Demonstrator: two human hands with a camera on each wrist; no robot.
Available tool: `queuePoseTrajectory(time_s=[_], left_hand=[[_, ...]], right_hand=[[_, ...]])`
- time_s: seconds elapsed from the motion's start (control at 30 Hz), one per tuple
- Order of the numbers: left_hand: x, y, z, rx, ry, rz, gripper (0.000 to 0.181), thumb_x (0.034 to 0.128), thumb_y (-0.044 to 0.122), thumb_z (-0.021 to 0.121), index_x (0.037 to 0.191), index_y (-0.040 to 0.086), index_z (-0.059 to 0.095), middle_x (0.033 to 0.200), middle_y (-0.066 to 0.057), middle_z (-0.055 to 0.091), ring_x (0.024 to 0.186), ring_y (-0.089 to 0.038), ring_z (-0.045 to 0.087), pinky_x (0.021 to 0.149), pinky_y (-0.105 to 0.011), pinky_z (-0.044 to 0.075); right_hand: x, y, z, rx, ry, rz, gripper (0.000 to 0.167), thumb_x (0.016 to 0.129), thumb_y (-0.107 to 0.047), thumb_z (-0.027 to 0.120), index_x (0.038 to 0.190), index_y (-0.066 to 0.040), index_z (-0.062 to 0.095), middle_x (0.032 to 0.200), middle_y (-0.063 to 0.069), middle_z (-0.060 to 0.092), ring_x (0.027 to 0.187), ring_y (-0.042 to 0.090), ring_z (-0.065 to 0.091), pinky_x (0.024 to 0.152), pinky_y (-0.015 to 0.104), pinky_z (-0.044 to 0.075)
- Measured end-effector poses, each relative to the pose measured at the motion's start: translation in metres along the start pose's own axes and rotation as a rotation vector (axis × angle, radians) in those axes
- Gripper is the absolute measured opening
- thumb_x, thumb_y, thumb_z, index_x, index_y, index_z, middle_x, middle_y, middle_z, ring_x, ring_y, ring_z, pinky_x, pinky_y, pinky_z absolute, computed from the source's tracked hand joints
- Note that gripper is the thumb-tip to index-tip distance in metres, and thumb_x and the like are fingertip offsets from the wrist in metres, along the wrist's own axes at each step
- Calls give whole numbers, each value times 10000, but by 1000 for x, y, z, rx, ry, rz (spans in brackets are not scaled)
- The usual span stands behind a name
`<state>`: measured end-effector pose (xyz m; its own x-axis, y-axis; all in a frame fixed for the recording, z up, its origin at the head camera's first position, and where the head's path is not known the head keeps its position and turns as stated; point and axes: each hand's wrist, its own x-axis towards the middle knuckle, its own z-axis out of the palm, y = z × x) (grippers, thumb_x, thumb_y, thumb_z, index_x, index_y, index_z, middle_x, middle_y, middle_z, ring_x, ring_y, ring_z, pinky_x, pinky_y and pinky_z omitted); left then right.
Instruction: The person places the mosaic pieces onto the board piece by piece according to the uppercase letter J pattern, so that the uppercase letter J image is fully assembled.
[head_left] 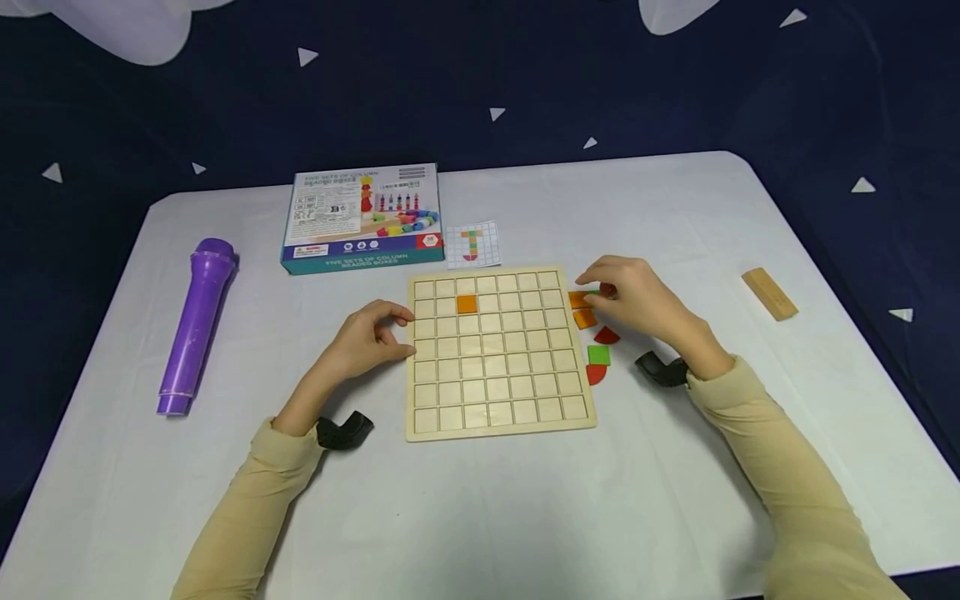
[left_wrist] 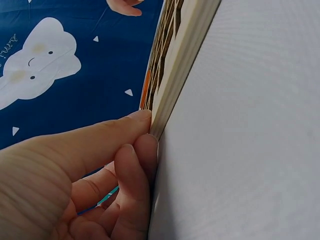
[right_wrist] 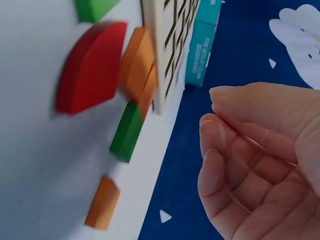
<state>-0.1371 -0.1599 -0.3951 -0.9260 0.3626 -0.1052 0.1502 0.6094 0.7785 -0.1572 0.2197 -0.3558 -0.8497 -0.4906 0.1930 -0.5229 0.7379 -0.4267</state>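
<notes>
A pale wooden grid board (head_left: 492,367) lies on the table, with one orange square (head_left: 467,304) in a cell of its upper left part. My left hand (head_left: 367,340) holds the board's left edge with thumb and fingertips, seen close up in the left wrist view. Over the loose pieces at the right edge hovers my right hand (head_left: 633,300), loosely bent, thumb and index fingertips apart with nothing between them. Below it are orange pieces (head_left: 584,318), a red quarter-circle (head_left: 607,335), a light green square (head_left: 598,355) and another red quarter-circle (head_left: 596,375). The right wrist view adds a dark green piece (right_wrist: 127,132).
A pattern card (head_left: 473,244) lies behind the board, beside a printed toy box (head_left: 363,218). Far left is a purple microphone-shaped object (head_left: 197,329). A flat wooden strip (head_left: 769,293) lies at the right. Black devices (head_left: 345,431) are worn at both wrists.
</notes>
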Motion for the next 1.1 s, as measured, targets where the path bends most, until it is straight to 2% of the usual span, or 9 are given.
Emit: queuePoseTrajectory(time_s=[0.33, 0.5, 0.8, 1.1], left_hand=[[1, 1, 0, -11, -13, 3, 426, 753, 77, 755, 1140, 0, 592, 1047, -157, 568, 596, -66, 514, 585, -200, 412], [1, 1, 0, -12, -11, -8, 427, 754, 82, 754, 1141, 8, 592, 1048, -141, 566, 603, -88, 526, 582, -200, 418], [0, 1, 0, -19, -5, -17, 427, 752, 78, 752, 1140, 3, 589, 1046, -142, 565, 609, -94, 530, 580, -200, 419], [0, 1, 0, -17, -1, -18, 422, 752, 80, 752, 1135, 9, 592, 1038, -135, 564, 606, -93, 523, 585, -200, 413]], right_hand=[[-7, 20, 2, 0, -57, 74, 199, 804, 14, 659, 999, 18, 696, 975, 153, 693, 733, 182, 546, 673, 289, 450], [-7, 27, 1, -14, -103, 94, 219, 802, 4, 661, 1017, 28, 688, 980, 165, 687, 748, 189, 539, 674, 294, 438], [-5, 30, 0, -14, -145, 71, 255, 752, 10, 719, 1005, 24, 693, 884, 118, 670, 699, 158, 511, 625, 244, 419], [-5, 30, 1, -28, -154, 113, 238, 755, -5, 717, 986, 48, 693, 788, 112, 629, 685, 173, 503, 615, 246, 407]])
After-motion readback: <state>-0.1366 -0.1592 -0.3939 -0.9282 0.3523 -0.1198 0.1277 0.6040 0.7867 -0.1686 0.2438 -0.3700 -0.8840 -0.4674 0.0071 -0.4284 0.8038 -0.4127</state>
